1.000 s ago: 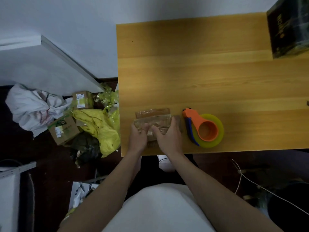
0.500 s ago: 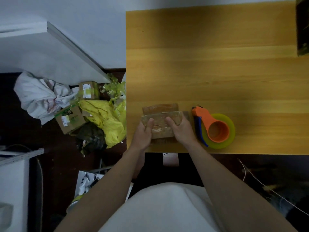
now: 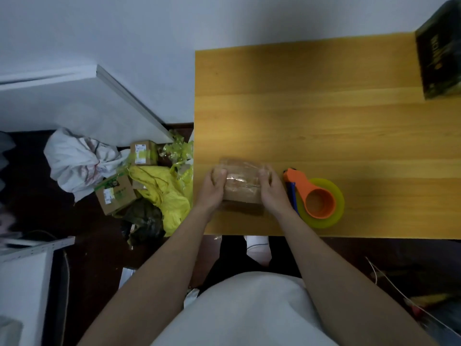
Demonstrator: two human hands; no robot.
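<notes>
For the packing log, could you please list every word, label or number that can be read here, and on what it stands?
Nothing can be read for certain.
Dark box, far right of the table: gold lettering, too blurred.
Smaller floor carton: white label, print too small.
Larger floor carton: green print and white label, unreadable.
Taped parcel in the left hand and right hand: no text shows.

Dim, bluish light leaves the floor nearly black, while the worktop glows warmest across its middle. Straight edges bow outward (wide-angle lens), and the left frame margin smears with blur.
</notes>
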